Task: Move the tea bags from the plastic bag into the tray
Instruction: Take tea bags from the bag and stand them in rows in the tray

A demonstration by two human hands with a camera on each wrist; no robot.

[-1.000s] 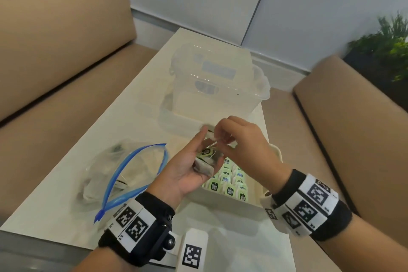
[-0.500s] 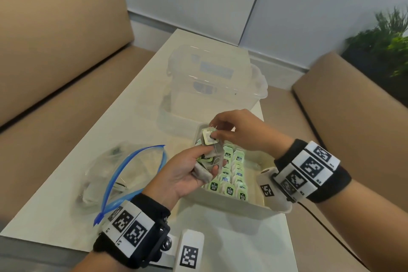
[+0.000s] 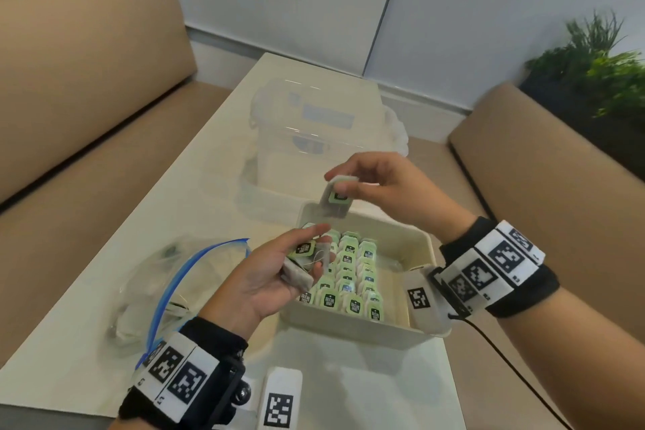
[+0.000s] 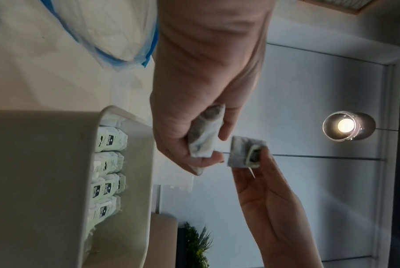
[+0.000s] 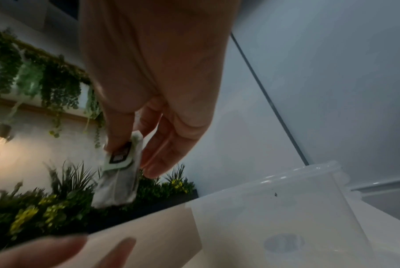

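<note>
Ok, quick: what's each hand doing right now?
Left hand: holds a bunch of tea bags.
Right hand: pinches one tea bag above the tray.

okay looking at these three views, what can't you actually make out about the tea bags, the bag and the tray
- Count held in the left hand: head view, thumb and palm cover the stack.
- What is left in the plastic bag: head view, crumpled film and glare hide it.
- Tray rows near its left wall: the left hand covers them.
- Label print on the tea bag in the right hand: blurred, right wrist view.
</note>
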